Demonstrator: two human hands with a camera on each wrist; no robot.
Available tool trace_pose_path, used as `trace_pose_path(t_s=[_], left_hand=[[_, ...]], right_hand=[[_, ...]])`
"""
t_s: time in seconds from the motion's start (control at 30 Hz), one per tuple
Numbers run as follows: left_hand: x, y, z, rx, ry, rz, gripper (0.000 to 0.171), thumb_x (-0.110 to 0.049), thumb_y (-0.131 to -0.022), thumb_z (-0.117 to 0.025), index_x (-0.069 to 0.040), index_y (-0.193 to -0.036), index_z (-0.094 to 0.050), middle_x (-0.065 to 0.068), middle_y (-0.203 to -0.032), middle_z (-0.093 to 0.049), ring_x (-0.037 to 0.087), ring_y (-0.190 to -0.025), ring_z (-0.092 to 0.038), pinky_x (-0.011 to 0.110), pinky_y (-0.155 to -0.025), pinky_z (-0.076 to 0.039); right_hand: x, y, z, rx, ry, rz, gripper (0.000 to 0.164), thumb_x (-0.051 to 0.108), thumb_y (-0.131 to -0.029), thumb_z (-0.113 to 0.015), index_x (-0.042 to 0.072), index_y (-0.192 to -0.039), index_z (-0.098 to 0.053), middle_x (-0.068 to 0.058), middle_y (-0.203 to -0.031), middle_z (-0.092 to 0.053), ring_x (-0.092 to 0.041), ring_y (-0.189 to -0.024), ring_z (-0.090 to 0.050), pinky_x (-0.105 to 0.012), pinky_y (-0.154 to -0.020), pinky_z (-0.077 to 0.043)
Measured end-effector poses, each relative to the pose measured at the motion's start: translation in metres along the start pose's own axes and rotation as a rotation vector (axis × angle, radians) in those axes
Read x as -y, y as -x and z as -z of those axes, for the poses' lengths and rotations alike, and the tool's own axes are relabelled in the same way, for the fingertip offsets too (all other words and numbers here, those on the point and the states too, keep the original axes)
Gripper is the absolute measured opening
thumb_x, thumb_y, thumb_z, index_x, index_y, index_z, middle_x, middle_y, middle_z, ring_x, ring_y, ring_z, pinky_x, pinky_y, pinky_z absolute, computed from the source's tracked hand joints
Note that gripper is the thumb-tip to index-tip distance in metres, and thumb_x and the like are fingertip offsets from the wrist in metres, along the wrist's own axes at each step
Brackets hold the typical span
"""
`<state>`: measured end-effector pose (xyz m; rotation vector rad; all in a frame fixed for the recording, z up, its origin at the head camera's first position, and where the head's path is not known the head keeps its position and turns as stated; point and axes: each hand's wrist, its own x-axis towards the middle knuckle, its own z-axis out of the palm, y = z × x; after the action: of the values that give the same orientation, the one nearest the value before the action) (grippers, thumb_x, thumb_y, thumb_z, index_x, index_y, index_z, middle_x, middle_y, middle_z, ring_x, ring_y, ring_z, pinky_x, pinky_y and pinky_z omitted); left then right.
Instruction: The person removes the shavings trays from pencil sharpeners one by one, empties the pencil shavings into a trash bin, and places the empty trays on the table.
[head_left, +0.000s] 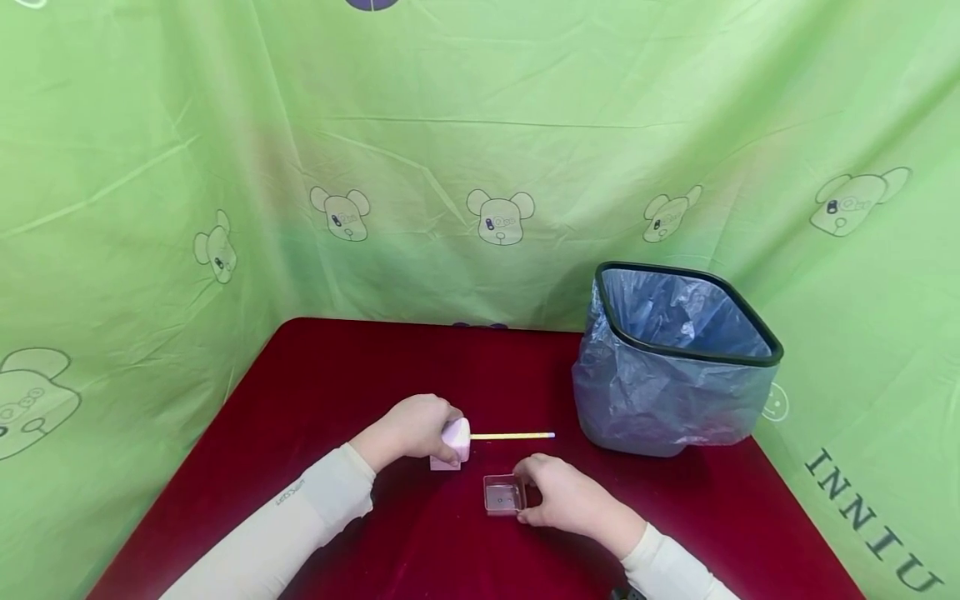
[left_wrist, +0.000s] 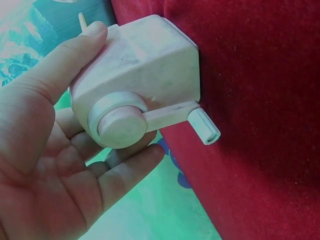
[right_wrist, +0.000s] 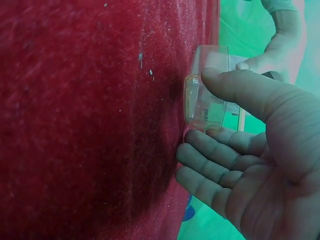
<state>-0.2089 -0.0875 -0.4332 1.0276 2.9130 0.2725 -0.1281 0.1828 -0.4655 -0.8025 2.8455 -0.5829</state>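
Observation:
A pale pink crank pencil sharpener [head_left: 457, 438] is held in my left hand [head_left: 416, 427]. In the left wrist view, the thumb lies over the sharpener's body and its crank handle [left_wrist: 204, 126] faces the camera. A yellow pencil [head_left: 513, 436] extends rightward from beside the sharpener; whether its near end is inside cannot be seen. My right hand [head_left: 570, 496] pinches the right side of a small clear plastic shavings box [head_left: 502, 497] on the table. In the right wrist view, the thumb is against the box [right_wrist: 206, 107] while the other fingers are loosely bent below it.
A bin with a dark rim [head_left: 697, 356] and a translucent bluish liner stands at the table's right rear. The table is covered with dark red cloth [head_left: 360, 358]. Green curtains [head_left: 420, 108] with bear drawings hang behind it and at both sides.

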Motion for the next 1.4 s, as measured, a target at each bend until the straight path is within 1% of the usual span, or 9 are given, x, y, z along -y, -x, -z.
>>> trace_pose_path(t_s=[0.13,0.33,0.47,0.67,0.8,0.9,1.03,1.23,1.4], left_hand=[[0.000,0.001,0.001,-0.003,-0.005,0.001,0.042,-0.048,-0.068,-0.092,-0.021,-0.094,-0.073,-0.013,-0.070,-0.058,0.007,-0.067,-0.052,0.026,-0.063,-0.045],[-0.001,0.001,0.001,-0.019,-0.004,0.003,0.039,-0.046,-0.067,-0.091,-0.022,-0.090,-0.071,-0.013,-0.068,-0.057,0.007,-0.066,-0.051,0.027,-0.063,-0.045],[-0.001,0.001,0.000,-0.016,0.020,0.025,0.040,-0.045,-0.068,-0.092,-0.021,-0.094,-0.073,-0.013,-0.069,-0.057,0.008,-0.066,-0.051,0.027,-0.062,-0.044],[-0.001,0.001,-0.003,-0.023,0.036,0.037,0.044,-0.045,-0.068,-0.091,-0.020,-0.101,-0.075,-0.013,-0.072,-0.060,0.007,-0.067,-0.052,0.026,-0.062,-0.045],[-0.002,0.002,-0.005,-0.023,0.045,0.059,0.048,-0.042,-0.070,-0.090,-0.017,-0.109,-0.075,-0.011,-0.078,-0.064,0.007,-0.070,-0.054,0.026,-0.063,-0.046],[-0.003,0.003,-0.007,-0.035,0.042,0.072,0.052,-0.040,-0.072,-0.088,-0.016,-0.116,-0.075,-0.009,-0.086,-0.068,0.009,-0.074,-0.055,0.027,-0.065,-0.047],[-0.004,0.004,-0.007,-0.055,0.031,0.081,0.054,-0.039,-0.072,-0.086,-0.015,-0.119,-0.074,-0.005,-0.094,-0.072,0.011,-0.082,-0.057,0.029,-0.068,-0.049],[-0.006,0.006,-0.008,-0.063,0.009,0.092,0.057,-0.038,-0.073,-0.086,-0.013,-0.122,-0.072,-0.001,-0.101,-0.073,0.014,-0.087,-0.059,0.030,-0.070,-0.051],[-0.009,0.007,-0.011,-0.074,-0.006,0.089,0.062,-0.038,-0.073,-0.086,-0.009,-0.126,-0.070,0.001,-0.107,-0.073,0.016,-0.091,-0.059,0.031,-0.073,-0.052]], right_hand=[[0.001,0.000,0.000,-0.011,0.004,0.014,0.049,0.026,-0.073,-0.089,0.008,-0.114,-0.068,0.006,-0.099,-0.065,-0.004,-0.084,-0.056,-0.029,-0.075,-0.052],[0.002,0.001,0.002,-0.024,0.029,0.027,0.049,0.027,-0.075,-0.089,0.007,-0.115,-0.068,0.005,-0.101,-0.066,-0.005,-0.085,-0.055,-0.029,-0.077,-0.052],[0.001,0.001,0.002,-0.017,0.034,0.023,0.051,0.028,-0.076,-0.088,0.007,-0.117,-0.068,0.003,-0.105,-0.067,-0.007,-0.089,-0.057,-0.031,-0.080,-0.053],[-0.001,0.003,-0.001,-0.016,0.035,0.012,0.052,0.029,-0.076,-0.088,0.008,-0.119,-0.067,0.003,-0.107,-0.066,-0.007,-0.092,-0.058,-0.031,-0.081,-0.054],[-0.002,0.004,-0.002,-0.015,0.024,0.009,0.053,0.030,-0.077,-0.087,0.008,-0.120,-0.067,0.004,-0.107,-0.066,-0.007,-0.094,-0.059,-0.032,-0.082,-0.054],[-0.002,0.005,-0.003,-0.015,0.013,0.008,0.053,0.031,-0.077,-0.087,0.007,-0.120,-0.067,0.004,-0.107,-0.066,-0.007,-0.095,-0.059,-0.032,-0.083,-0.054],[-0.002,0.006,-0.003,-0.022,0.011,0.008,0.053,0.031,-0.078,-0.087,0.007,-0.121,-0.067,0.004,-0.108,-0.066,-0.008,-0.097,-0.060,-0.033,-0.085,-0.055],[-0.001,0.006,-0.003,-0.032,0.031,0.023,0.053,0.031,-0.078,-0.087,0.006,-0.121,-0.067,0.003,-0.109,-0.066,-0.010,-0.100,-0.062,-0.034,-0.088,-0.055],[0.000,0.007,-0.003,-0.030,0.039,0.025,0.053,0.030,-0.078,-0.087,0.006,-0.121,-0.067,0.003,-0.109,-0.067,-0.011,-0.100,-0.062,-0.034,-0.088,-0.055]])
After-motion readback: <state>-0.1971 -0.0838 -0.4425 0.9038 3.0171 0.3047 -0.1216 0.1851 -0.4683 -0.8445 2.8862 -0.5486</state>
